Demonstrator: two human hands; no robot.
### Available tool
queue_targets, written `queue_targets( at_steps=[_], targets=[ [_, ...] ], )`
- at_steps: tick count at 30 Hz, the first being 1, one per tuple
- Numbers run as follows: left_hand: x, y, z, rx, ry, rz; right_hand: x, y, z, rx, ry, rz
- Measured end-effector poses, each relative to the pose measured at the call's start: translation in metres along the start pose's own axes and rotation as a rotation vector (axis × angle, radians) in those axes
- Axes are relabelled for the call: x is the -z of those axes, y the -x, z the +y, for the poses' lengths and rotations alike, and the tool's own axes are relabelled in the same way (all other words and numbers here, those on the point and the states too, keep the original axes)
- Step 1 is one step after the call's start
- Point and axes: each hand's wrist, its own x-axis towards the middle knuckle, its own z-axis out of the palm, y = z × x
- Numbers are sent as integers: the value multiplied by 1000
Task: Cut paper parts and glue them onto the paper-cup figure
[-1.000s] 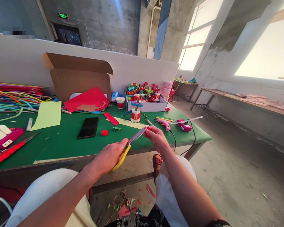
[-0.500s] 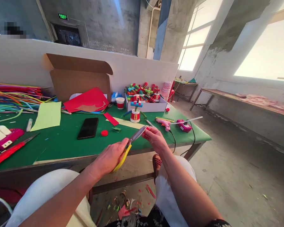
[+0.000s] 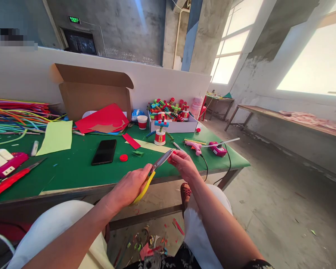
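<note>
My left hand grips yellow-handled scissors over the front edge of a green table. The blades point up and right to a small red piece pinched in my right hand. The blade tips meet that piece. A cup figure with coiled arms stands on the table just beyond my hands, near a red cap and a black phone.
A white box of finished figures, a pink glue gun, an open cardboard box, red paper sheets, pipe cleaners and a red utility knife lie on the table. Paper scraps litter the floor between my knees.
My hands and the scissors have barely shifted; the right hand moved slightly left and down toward the blades.
</note>
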Motion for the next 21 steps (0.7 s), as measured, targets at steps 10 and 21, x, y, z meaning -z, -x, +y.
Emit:
queue_targets(
  at_steps=[10,21],
  targets=[
    [4,2,3,8,-23,-9,-1,1,-2,9,16,-7],
    [0,3,0,21,-54,3,-2,4,-9,40,49,-7]
  ],
)
